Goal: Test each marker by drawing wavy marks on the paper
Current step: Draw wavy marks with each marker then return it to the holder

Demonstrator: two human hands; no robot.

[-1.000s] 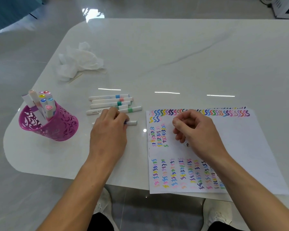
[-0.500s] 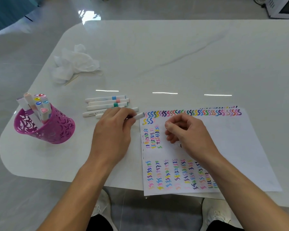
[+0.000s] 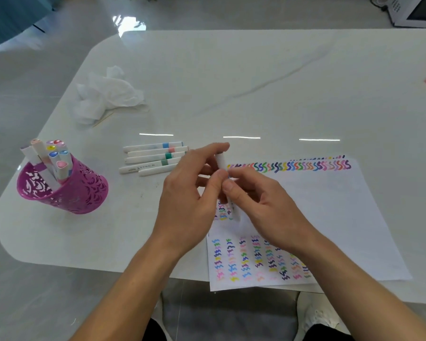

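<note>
Marker [image 3: 221, 161]: held near upright over the left part of the paper [image 3: 330, 207].
Left hand [image 3: 187, 195]: fingers curled on the marker's upper part.
Right hand [image 3: 266, 207]: fingers pinched on its lower part.
Table [image 3: 231, 77]: 5 markers [image 3: 155, 157] laid side by side, near a cup [image 3: 84, 193].

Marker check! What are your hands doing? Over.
Left hand and right hand both grip one white marker over the paper. Cap state unclear. Nothing blocking the paper.
</note>
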